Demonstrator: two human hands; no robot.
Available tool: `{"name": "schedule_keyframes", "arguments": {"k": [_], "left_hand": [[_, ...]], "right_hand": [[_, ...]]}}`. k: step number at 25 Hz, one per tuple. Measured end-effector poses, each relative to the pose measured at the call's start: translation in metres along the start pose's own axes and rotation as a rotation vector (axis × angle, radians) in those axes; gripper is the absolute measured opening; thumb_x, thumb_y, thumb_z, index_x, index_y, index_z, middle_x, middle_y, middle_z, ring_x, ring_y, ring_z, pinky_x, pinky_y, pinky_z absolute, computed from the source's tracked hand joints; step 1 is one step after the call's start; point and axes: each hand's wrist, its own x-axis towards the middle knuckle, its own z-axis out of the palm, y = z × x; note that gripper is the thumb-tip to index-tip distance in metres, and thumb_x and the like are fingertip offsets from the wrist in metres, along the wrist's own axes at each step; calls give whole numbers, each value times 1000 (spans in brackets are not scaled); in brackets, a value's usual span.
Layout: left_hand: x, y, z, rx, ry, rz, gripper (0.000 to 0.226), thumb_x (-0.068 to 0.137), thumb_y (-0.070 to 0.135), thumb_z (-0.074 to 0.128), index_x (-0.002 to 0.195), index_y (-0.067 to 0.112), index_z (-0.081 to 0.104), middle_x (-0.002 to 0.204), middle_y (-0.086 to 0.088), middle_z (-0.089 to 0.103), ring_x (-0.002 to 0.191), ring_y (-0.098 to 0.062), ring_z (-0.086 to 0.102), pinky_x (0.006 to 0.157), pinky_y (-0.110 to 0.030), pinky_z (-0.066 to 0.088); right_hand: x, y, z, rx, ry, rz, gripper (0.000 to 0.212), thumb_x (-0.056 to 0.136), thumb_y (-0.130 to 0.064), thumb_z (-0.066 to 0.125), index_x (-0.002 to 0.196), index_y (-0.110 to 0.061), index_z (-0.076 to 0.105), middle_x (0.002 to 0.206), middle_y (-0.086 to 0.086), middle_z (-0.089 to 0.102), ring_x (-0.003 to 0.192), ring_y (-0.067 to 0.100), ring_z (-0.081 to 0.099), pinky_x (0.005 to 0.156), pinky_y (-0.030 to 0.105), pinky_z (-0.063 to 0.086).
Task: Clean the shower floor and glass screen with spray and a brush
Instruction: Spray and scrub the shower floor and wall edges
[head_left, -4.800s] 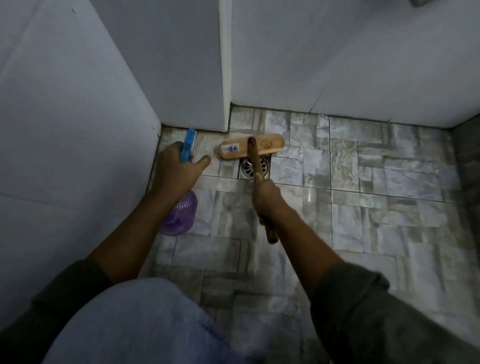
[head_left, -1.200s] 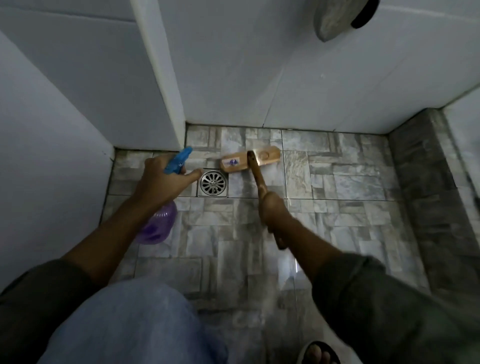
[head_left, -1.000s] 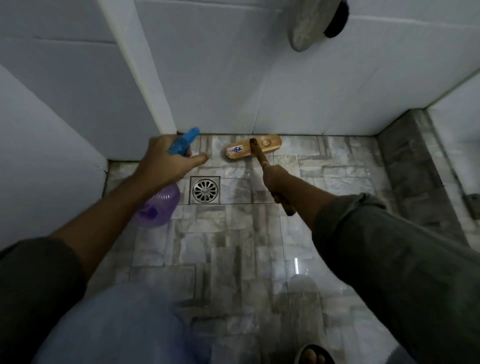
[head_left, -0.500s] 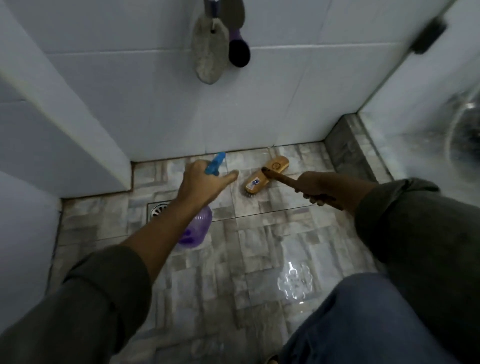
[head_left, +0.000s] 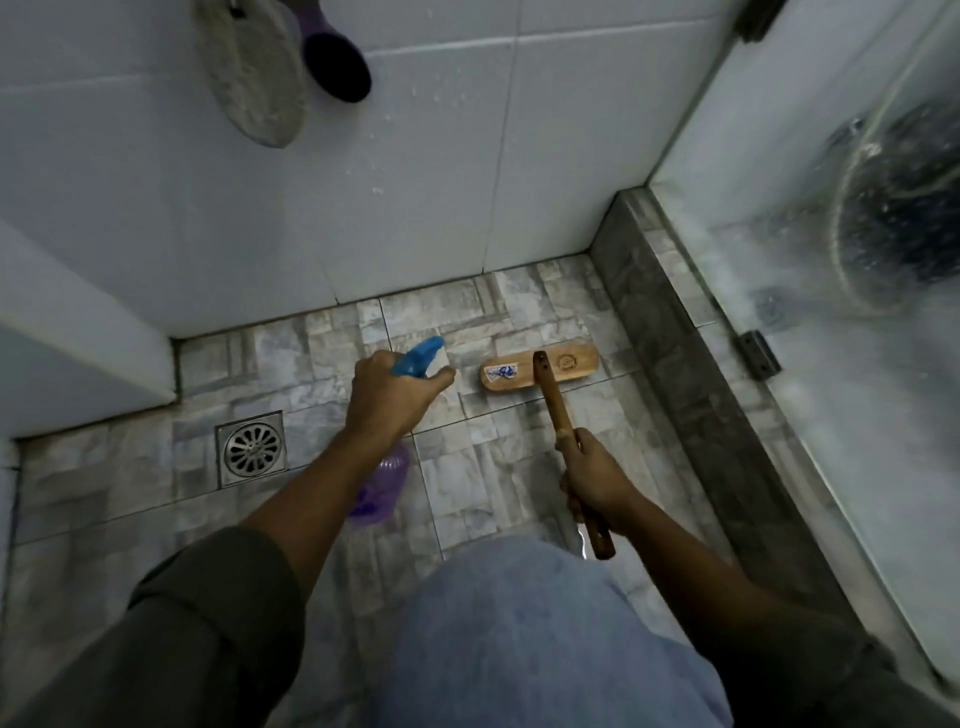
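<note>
My left hand (head_left: 387, 397) grips a purple spray bottle (head_left: 382, 486) by its blue trigger head (head_left: 417, 357), nozzle pointing at the floor tiles (head_left: 467, 467). My right hand (head_left: 597, 480) grips the wooden handle of a scrubbing brush (head_left: 540, 366). The brush's wooden head lies flat on the tiles near the back wall, just right of the nozzle. The glass screen (head_left: 831, 260) stands at the right, streaked with wet foam.
A square metal drain (head_left: 252, 449) sits in the floor at the left. A dark stone kerb (head_left: 691, 374) runs under the glass. A pumice-like pad (head_left: 249, 67) and a dark brush (head_left: 337, 57) hang on the white wall. My knee fills the bottom centre.
The view swung right from the drain corner toward the glass screen. The brush head moved right along the back wall and now lies square to the handle; the spray bottle followed.
</note>
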Motion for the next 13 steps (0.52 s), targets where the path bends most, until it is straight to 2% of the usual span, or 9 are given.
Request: {"name": "schedule_keyframes", "arguments": {"k": [3, 6, 10, 13], "left_hand": [[1, -2, 5, -7, -21, -25, 45, 72, 49, 85, 72, 9, 63, 66, -5, 67, 52, -16, 63, 50, -26, 52], [0, -7, 8, 14, 3, -57, 47, 71, 52, 84, 74, 11, 60, 67, -2, 62, 58, -18, 62, 54, -26, 48], [2, -12, 13, 53, -10, 25, 57, 68, 55, 84, 64, 3, 62, 57, -5, 61, 52, -18, 57, 52, -29, 45], [3, -9, 18, 60, -40, 51, 55, 69, 54, 85, 59, 7, 59, 57, -6, 59, 50, -18, 55, 52, -30, 44]], "right_hand": [[-1, 18, 4, -34, 47, -4, 37, 106, -51, 34, 111, -19, 52, 72, 7, 56, 49, 16, 51, 41, 26, 42], [2, 23, 3, -31, 39, 0, 38, 105, -52, 33, 109, -20, 52, 70, 6, 55, 48, 17, 49, 40, 26, 41], [4, 28, -1, -59, 30, -21, 37, 106, -51, 32, 107, -19, 52, 71, 7, 55, 50, 17, 50, 40, 26, 42], [1, 33, 0, -65, 23, -26, 36, 105, -52, 33, 105, -21, 51, 72, 6, 56, 52, 18, 52, 41, 27, 43]]}}
